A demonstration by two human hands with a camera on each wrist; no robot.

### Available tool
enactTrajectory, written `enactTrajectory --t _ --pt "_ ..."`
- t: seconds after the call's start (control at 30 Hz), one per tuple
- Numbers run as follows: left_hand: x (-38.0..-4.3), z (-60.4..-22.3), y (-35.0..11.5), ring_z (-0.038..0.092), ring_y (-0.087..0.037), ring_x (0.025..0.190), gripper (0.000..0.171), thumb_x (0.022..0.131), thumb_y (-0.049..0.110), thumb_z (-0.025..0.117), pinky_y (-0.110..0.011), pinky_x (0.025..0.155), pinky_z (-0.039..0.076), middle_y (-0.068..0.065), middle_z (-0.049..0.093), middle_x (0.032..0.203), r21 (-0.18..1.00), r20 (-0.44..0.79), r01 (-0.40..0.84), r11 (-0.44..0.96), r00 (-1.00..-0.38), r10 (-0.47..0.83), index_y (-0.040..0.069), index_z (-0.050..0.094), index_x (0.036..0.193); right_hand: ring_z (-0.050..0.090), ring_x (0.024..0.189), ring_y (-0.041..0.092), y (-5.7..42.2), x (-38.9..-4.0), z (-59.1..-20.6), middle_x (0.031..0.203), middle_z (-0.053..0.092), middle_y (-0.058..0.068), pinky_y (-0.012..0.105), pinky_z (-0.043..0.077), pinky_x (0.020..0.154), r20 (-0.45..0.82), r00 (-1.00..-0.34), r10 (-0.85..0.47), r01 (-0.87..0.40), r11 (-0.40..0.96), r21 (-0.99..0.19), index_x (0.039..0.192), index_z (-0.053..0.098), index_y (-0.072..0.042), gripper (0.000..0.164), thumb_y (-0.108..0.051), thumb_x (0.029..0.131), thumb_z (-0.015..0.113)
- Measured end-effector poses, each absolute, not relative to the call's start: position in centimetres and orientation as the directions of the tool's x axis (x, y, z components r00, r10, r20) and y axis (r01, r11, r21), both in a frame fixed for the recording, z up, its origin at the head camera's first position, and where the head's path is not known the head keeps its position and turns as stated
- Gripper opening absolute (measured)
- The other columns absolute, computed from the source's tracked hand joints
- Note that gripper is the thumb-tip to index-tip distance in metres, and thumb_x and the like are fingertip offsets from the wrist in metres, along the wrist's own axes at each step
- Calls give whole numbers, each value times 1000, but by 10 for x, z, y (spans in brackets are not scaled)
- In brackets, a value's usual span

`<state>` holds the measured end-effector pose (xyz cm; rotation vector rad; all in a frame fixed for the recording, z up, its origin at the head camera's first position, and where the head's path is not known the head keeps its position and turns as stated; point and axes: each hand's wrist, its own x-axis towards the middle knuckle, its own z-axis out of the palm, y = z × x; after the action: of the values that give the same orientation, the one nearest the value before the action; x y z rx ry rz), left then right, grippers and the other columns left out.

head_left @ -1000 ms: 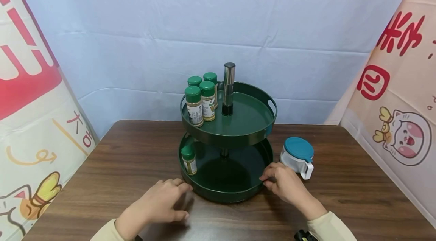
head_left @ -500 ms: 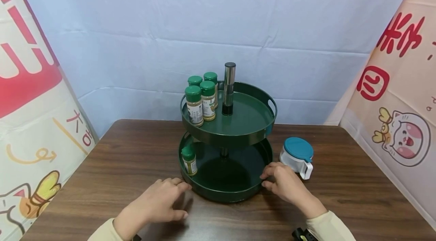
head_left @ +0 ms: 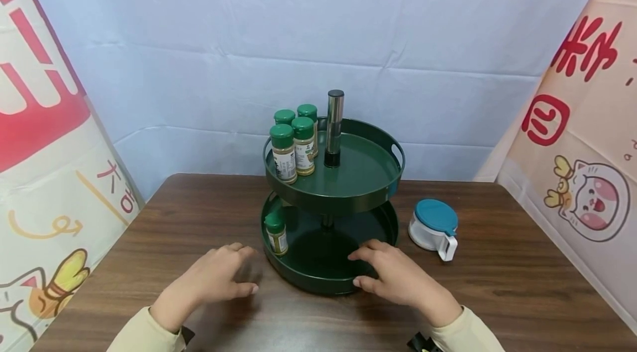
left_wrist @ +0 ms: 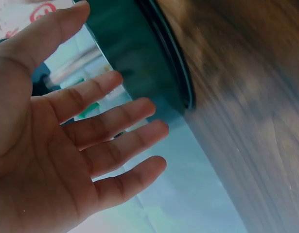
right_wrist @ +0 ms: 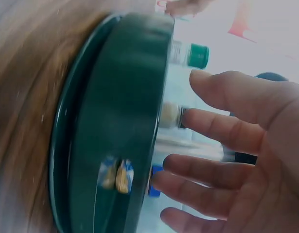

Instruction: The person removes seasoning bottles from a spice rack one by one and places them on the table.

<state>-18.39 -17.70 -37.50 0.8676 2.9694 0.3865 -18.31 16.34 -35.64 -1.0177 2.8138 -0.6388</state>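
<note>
A dark green two-tier round tray [head_left: 328, 285] stands on the table with a metal post [head_left: 335, 125] through its middle. Several spice jars [head_left: 285, 161] with green caps stand at the left of the upper tier. Another spice jar [head_left: 277, 238] leans slightly on the lower tier's left side. My left hand [head_left: 211, 277] is just left of the lower tier, apart from it, palm and spread fingers [left_wrist: 125, 116] bare in the left wrist view. My right hand [head_left: 393, 274] holds nothing; its relaxed fingers overlap the lower tier's front right rim in the head view.
A white lidded pot [head_left: 432, 236] with a blue lid and side handle stands right of the tray. Behind the wooden table [head_left: 199, 208] hangs a pale cloth [head_left: 199, 64], with printed cloths [head_left: 587, 175] at both sides.
My left hand has drawn left, away from the tray's rim. My right hand has moved left from the tray's right edge to across its front right. Tray and jars stay put.
</note>
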Motion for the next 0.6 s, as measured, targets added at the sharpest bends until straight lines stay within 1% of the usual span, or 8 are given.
enactTrajectory --t 0.2,0.37,0.5,0.6 --pt "-195 -376 -187 55 -33 99 62 73 39 72 -53 79 49 -20 56 117 252 14 440 862 -892 451 -1 56 118 53 97 19 144 -181 -360 111 56 6 40 51 77 77 -740 -668 -640 664 -388 113 61 -13 31 -25 85 64" --pt "-204 -379 -197 51 -36 106 66 73 39 71 -54 83 47 -24 53 121 252 10 399 882 -912 409 -3 53 121 55 92 17 127 -181 -366 108 57 5 36 52 72 117 -715 -689 -680 648 -341 112 62 -14 30 -24 84 65" --pt "-211 -383 -202 51 -35 106 63 76 37 70 -52 83 47 -22 54 119 270 44 401 875 -913 405 -3 52 121 56 88 15 116 -182 -370 106 57 5 34 53 68 142 -706 -694 -696 643 -318 110 62 -13 28 -22 84 65" --pt "-217 -384 -202 53 -33 103 60 77 35 70 -51 82 48 -20 56 116 272 85 417 867 -908 410 -3 53 120 56 87 14 110 -182 -372 104 57 4 33 53 68 156 -703 -694 -701 636 -323 110 63 -13 27 -21 84 64"
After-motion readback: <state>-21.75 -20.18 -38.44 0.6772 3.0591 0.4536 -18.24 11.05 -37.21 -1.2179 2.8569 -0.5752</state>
